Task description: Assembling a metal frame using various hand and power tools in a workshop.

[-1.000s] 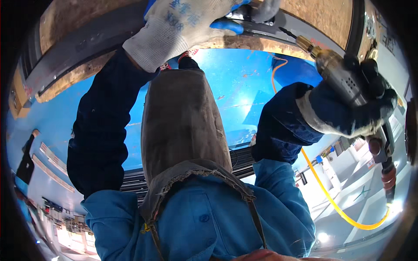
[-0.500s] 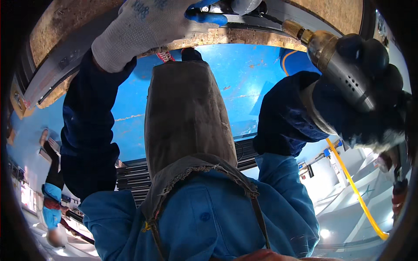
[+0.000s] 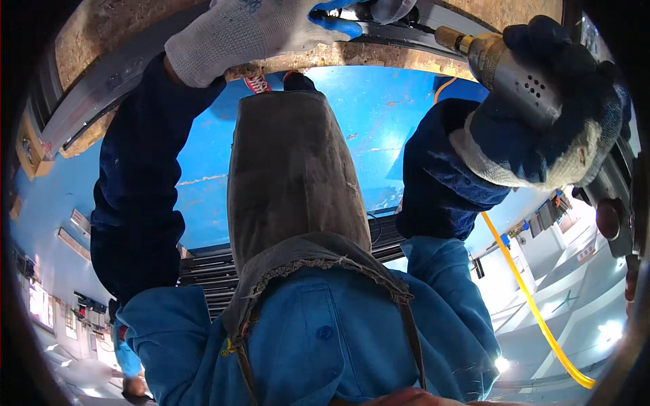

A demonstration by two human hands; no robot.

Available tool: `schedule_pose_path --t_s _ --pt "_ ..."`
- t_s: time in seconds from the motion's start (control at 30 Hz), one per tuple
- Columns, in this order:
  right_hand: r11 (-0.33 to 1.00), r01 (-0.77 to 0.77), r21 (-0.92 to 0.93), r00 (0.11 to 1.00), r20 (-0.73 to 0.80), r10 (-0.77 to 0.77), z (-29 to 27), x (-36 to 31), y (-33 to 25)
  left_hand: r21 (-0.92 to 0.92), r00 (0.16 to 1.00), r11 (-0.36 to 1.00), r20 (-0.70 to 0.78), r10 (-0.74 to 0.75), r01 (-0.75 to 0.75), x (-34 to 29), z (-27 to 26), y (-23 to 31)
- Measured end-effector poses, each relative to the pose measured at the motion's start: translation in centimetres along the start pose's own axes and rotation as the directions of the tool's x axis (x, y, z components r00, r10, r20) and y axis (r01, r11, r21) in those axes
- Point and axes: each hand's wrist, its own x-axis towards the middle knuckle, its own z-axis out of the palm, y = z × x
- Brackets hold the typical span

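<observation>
My left hand (image 3: 261, 35), in a white knit glove with blue-coated fingers, reaches over the bench edge at the top. Its thumb and finger close around a small dark piece, partly cut off by the frame, on a long dark metal profile (image 3: 112, 81). My right hand (image 3: 562, 115), in a dark blue and white glove, is wrapped around a silver air drill (image 3: 521, 84). The drill's brass-coloured chuck (image 3: 448, 38) points left, and its thin bit (image 3: 421, 28) reaches close to the dark piece. Whether the bit touches it, I cannot tell.
The bench has a rough chipboard edge (image 3: 379, 57). A yellow hose (image 3: 535, 304) hangs at the right. Dark bars (image 3: 206, 274) are stacked behind me above the blue floor (image 3: 379, 128). Another person (image 3: 127, 358) is at the lower left.
My right hand and the drill have shifted slightly up and left, and the drill has turned a little. The left hand keeps its grip. The other person has moved lower in the view.
</observation>
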Motion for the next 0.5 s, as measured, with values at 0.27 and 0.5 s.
schedule_pose_path --t_s 0.27,0.5 --pt "0.945 -0.229 0.234 0.968 -0.049 0.247 1.6 1.1 -2.4 0.037 0.995 0.996 -0.06 0.083 -0.081 0.0 0.2 -0.1" --pt "0.928 -0.2 0.315 0.947 -0.183 0.265 1.6 -1.1 -0.6 -0.018 1.0 1.0 0.016 -0.008 0.008 0.0 -0.4 0.4"
